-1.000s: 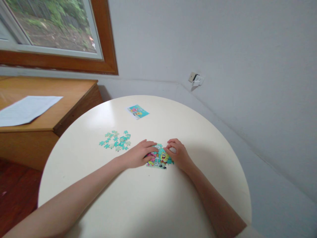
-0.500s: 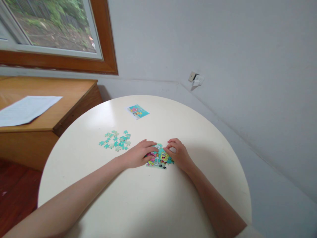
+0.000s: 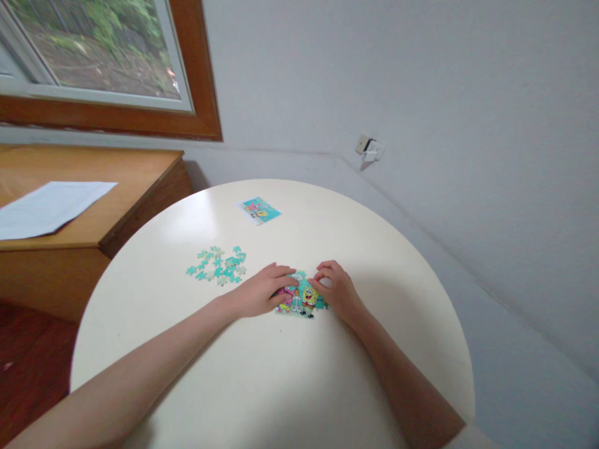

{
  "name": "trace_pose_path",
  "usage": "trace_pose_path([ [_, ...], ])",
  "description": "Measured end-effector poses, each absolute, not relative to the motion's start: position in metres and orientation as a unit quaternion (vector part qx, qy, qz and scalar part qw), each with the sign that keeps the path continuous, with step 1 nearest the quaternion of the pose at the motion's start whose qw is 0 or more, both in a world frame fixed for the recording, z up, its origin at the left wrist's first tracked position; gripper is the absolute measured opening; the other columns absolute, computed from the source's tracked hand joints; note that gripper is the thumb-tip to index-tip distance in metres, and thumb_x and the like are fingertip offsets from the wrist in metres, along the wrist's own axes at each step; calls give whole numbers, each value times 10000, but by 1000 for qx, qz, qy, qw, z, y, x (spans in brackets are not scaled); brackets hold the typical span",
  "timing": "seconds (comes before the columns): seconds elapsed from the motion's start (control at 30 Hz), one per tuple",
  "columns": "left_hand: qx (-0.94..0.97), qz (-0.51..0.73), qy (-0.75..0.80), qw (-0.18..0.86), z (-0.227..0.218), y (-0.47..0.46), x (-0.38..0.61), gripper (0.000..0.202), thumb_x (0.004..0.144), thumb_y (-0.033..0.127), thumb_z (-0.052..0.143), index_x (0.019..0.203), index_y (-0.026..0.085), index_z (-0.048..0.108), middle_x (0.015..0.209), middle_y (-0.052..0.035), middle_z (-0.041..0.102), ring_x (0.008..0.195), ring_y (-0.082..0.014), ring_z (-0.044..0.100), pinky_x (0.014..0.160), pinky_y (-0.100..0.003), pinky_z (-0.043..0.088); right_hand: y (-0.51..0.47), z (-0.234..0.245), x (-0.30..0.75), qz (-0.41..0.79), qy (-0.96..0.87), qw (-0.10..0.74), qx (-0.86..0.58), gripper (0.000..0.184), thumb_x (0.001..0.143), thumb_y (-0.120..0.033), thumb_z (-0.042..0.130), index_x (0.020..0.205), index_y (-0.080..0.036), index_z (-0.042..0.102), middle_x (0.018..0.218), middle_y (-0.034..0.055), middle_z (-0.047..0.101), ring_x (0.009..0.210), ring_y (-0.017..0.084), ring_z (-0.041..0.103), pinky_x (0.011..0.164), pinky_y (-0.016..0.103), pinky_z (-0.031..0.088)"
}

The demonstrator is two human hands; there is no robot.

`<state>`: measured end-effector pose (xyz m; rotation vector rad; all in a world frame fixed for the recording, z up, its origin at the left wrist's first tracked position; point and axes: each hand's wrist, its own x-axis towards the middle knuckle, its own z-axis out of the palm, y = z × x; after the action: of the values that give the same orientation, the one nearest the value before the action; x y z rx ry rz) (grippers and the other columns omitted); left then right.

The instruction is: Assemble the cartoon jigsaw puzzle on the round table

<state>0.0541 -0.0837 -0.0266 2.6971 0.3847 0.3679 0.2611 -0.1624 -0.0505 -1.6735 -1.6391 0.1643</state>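
A partly joined jigsaw puzzle [image 3: 296, 300] with bright cartoon figures lies on the round white table between my hands. My left hand [image 3: 266, 290] rests on the puzzle's left side, fingers spread and flat over the pink figure. At its upper right edge is my right hand [image 3: 337, 292], thumb and forefinger curled toward each other by the yellow square figure. Whatever that pinch may hold is too small to make out. Left of my left hand lies a loose pile of teal and pale green puzzle pieces [image 3: 229, 271].
Farther back on the white table [image 3: 309, 386] lies a small picture card [image 3: 261, 211] with similar cartoon figures. A wooden cabinet [image 3: 140, 187] with white paper sheets [image 3: 51, 209] on top stands at left, below a window. A socket with a plug [image 3: 372, 149] is on the wall.
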Motion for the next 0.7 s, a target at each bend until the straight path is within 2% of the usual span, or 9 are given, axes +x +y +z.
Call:
trace_pose_path([
  [0.7,963,139,131,192,-27,-83,54,293,855,224,501,1138,188,568,1293,-141,504,1205,-241,455,1059,-467,281,-167,-41,256,26,-642,335,-689,120,708,-207,659,615,-204,582,821,30,550,776,175,549,753,342,415],
])
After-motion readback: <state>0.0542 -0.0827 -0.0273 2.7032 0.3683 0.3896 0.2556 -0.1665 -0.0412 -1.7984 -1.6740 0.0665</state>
